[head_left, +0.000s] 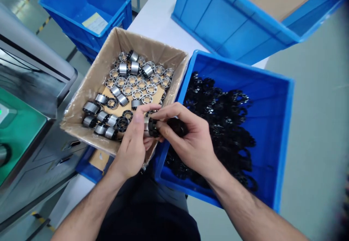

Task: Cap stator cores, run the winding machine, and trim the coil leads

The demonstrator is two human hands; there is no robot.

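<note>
Between my hands is a short silver metal cylinder, likely a motor stator core (146, 127), with a black toothed end ring (154, 127) at its right end. My left hand (133, 148) is closed around the silver part. The fingers of my right hand (195, 139) pinch the black end ring, and another dark piece (177, 126) shows within that hand. Under the left hand, a plastic-lined cardboard box (87, 84) holds several loose metal rings and silver cores with black ends. Beneath the right hand, a blue bin (285, 135) contains a heap of black ring-shaped parts (226, 124).
Another blue bin (231, 23) with brown cardboard in it stands on the white table (152, 6). A blue crate (84, 1) with a paper inside is at the back left. On the left stands a machine with a green top (21, 135).
</note>
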